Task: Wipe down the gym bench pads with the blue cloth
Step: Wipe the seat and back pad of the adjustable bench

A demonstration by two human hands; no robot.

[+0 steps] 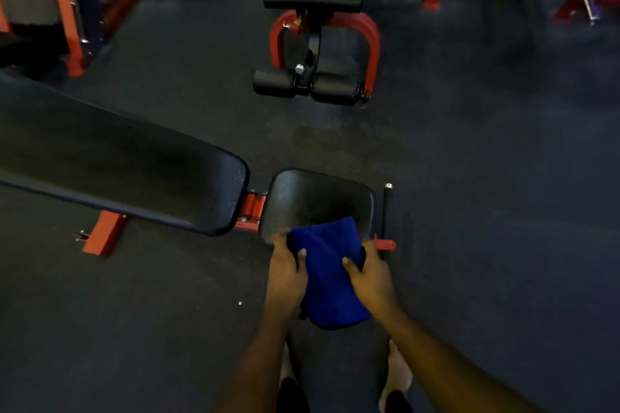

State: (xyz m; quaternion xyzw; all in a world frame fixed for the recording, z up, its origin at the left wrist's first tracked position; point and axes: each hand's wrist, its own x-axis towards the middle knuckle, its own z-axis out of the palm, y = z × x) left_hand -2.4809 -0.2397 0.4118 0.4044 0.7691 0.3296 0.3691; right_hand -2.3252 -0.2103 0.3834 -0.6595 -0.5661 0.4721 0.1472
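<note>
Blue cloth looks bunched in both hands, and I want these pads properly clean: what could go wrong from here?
1. The blue cloth, gripped by the left hand and right hand, overlaps only the seat pad's near edge; the far part, which shows specks, may get missed.
2. The long back pad to the left could be skipped.
3. The right hand sits close to the red bracket and might knock it.

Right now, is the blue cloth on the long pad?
No, the left hand and right hand hold the blue cloth at the seat pad.
</note>
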